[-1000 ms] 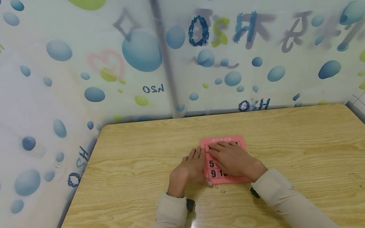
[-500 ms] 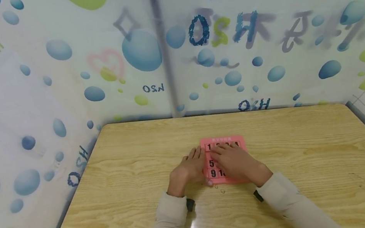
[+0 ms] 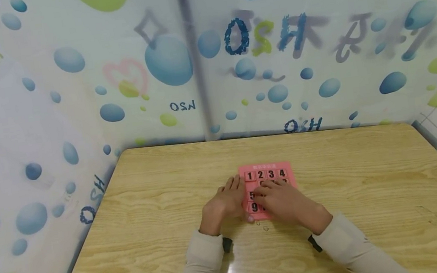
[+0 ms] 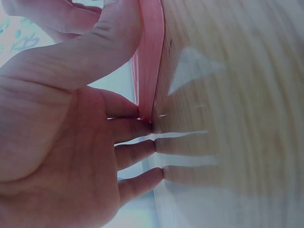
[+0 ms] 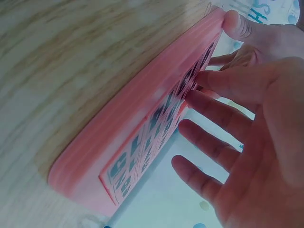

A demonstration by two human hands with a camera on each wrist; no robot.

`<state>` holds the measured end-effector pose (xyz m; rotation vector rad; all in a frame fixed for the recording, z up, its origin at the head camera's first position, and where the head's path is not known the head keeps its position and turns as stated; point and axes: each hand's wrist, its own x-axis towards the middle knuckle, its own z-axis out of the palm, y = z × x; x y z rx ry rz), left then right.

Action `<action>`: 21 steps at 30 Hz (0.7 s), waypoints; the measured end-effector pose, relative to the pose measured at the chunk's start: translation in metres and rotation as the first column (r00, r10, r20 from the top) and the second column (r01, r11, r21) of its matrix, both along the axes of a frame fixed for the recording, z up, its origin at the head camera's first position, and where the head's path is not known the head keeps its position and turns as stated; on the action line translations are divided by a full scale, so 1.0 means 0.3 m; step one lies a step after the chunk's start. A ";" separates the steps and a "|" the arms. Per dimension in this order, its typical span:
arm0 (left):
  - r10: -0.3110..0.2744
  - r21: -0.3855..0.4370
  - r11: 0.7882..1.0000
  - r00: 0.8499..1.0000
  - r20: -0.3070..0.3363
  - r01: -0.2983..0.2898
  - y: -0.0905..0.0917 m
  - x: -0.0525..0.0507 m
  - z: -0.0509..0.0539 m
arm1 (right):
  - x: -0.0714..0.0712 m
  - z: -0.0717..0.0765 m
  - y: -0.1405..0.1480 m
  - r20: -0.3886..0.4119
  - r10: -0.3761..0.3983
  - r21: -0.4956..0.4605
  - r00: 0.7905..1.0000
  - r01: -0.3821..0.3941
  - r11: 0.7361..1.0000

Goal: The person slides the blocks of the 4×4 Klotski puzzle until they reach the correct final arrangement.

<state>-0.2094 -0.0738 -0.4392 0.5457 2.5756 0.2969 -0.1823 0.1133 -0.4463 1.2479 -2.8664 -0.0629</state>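
Observation:
A pink sliding number puzzle (image 3: 264, 166) lies flat on the table, its numbered tiles in a raised frame. Tiles 1 to 4 show along its top row; below, 5 and 9 show at the left. My left hand (image 3: 227, 204) rests along the puzzle's left side, thumb at the near corner; in the left wrist view its extended fingers (image 4: 135, 152) touch the tabletop by the pink edge (image 4: 153, 52). My right hand (image 3: 288, 201) lies over the tiles, hiding the lower right ones. In the right wrist view its fingers (image 5: 213, 111) are spread, the foremost at the tiles.
The wooden table (image 3: 158, 182) extends on all sides of the puzzle. Behind it stands a wall covering (image 3: 138, 133) printed with blue and green drops. Dark wrist straps (image 3: 227, 245) show below both sleeves. Small ring marks lie just below the puzzle.
My right hand has slid back toward me over the puzzle, uncovering the top row and part of the row beneath. My left hand and the puzzle stay in place.

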 end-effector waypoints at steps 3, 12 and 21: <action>0.000 0.000 1.000 1.000 -0.003 0.000 0.000 0.000 -0.001 | 0.004 -0.003 0.001 0.003 -0.014 0.008 1.000 0.014 1.000; 0.003 0.007 1.000 1.000 -0.006 -0.003 -0.002 0.001 -0.001 | 0.007 0.001 0.001 -0.001 -0.032 -0.007 0.999 0.032 0.999; 0.006 0.003 1.000 1.000 0.001 -0.006 0.000 0.001 -0.001 | 0.006 0.009 -0.002 0.055 -0.091 0.024 0.994 0.090 0.996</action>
